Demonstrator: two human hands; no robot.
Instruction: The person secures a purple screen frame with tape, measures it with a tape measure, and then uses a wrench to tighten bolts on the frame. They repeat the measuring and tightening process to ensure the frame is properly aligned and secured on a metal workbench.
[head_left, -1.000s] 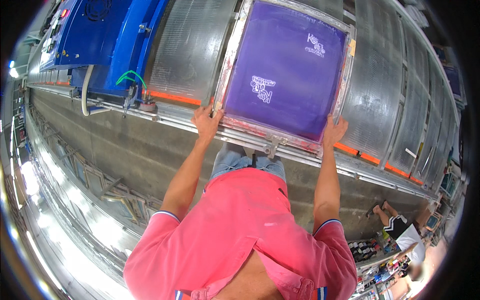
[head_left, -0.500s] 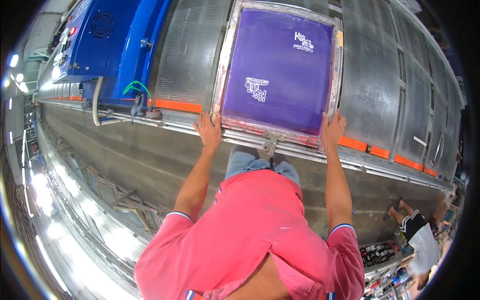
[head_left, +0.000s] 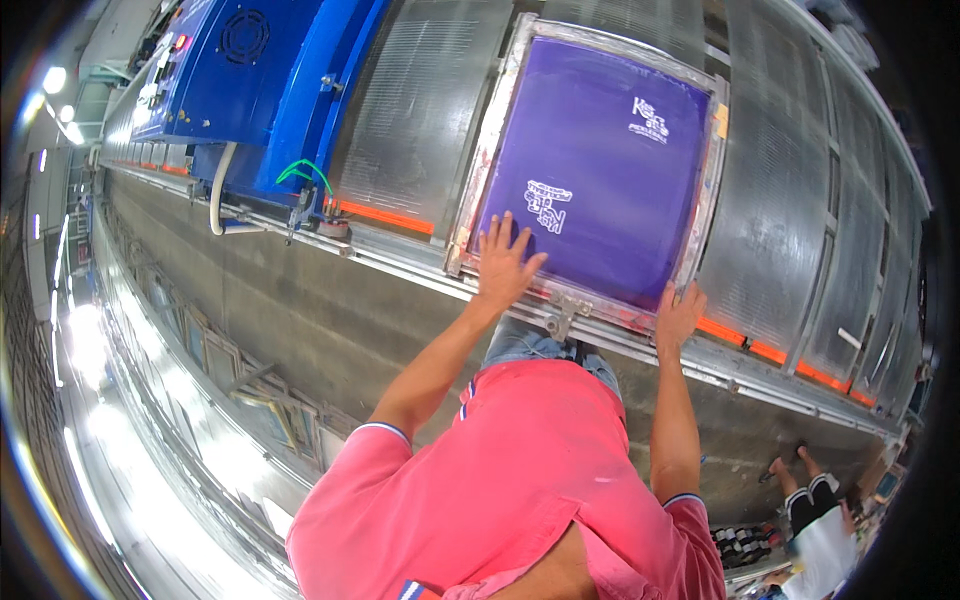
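Observation:
A screen printing frame (head_left: pixel 489 150) with worn metal sides and purple mesh (head_left: pixel 610 190) lies on the long grey table in front of me. Two small white designs show on the mesh, one at its upper right and one at its lower left. My left hand (head_left: pixel 507 262) lies over the near left part of the screen, fingers spread, fingertips on the mesh just below the lower design. At the near right corner, my right hand (head_left: pixel 680 316) has its fingers bent over the frame's edge. A metal clamp (head_left: pixel 566 314) sits at the middle of the near side.
A blue machine (head_left: pixel 240 75) with a green tube (head_left: pixel 305 172) stands on the table's left. Metal rails (head_left: pixel 390 262) and orange strips (head_left: pixel 385 216) run along the near edge. Grey panels (head_left: pixel 770 200) continue rightward. Another person (head_left: pixel 822 545) is at the lower right.
My left hand has left the frame's near left corner and moved right onto the mesh, fingers spread. The right hand stays at the near right corner. The whole view has shifted and tilted slightly.

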